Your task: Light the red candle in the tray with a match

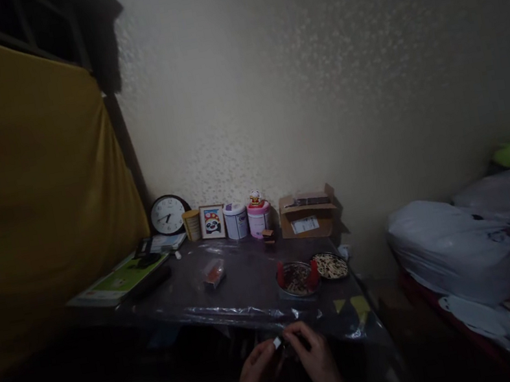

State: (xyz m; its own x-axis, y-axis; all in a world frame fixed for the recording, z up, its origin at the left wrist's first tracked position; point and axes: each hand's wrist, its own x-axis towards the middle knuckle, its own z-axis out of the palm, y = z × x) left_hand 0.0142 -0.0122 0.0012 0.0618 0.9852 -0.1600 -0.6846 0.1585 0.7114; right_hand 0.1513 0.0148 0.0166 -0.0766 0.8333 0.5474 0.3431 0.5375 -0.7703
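Note:
Both my hands are low in the frame, in front of the table's near edge. My left hand pinches a small white object between its fingertips. My right hand is curled with its fingertips meeting the left hand's at the same small object; what it grips is too dark to make out. On the table, covered in clear plastic, stand a bowl with dark contents and red pieces and a dish of pale sticks, just beyond my hands.
A clock, a panda picture, two tins and a cardboard box line the wall. A small orange packet lies mid-table, books at left. A yellow panel stands left; white bags lie right.

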